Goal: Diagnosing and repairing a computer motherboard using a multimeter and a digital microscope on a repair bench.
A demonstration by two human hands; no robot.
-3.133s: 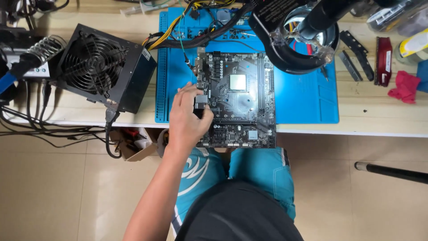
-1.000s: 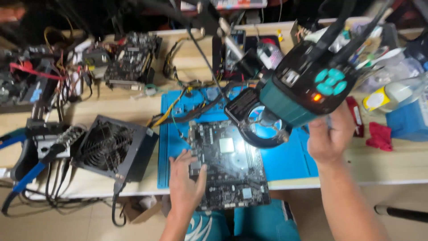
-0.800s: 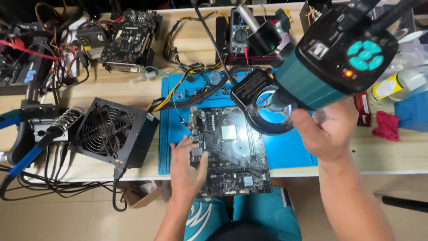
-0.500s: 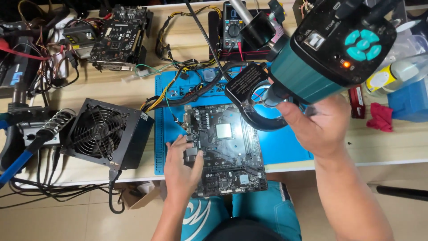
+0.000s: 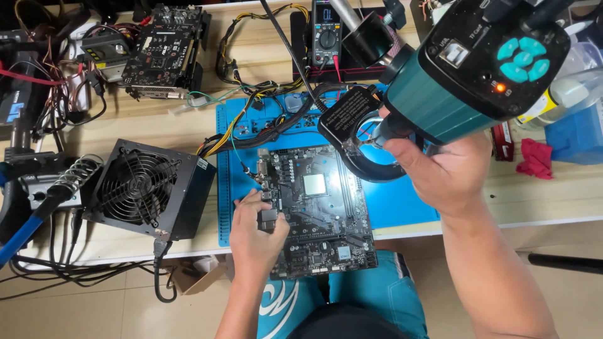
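A circuit board (image 5: 317, 210) is steadied while a teal camera head (image 5: 458, 75) is gripped above it.

The board is laid on a blue mat (image 5: 402, 204) at the near edge of the surface (image 5: 534, 191). The left hand (image 5: 257, 235) is pressed on its left side, fingers curled against it. The right hand (image 5: 440, 172) is wrapped around the camera's underside, right of the board.

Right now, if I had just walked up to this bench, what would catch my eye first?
Probably the big teal microscope camera at upper right, gripped from below by the right hand, with its black ring light hanging over the blue mat. Below it lies a dark motherboard, overhanging the table's front edge, with the left hand resting on its left side. To the left sits a black power supply with a round fan grille.
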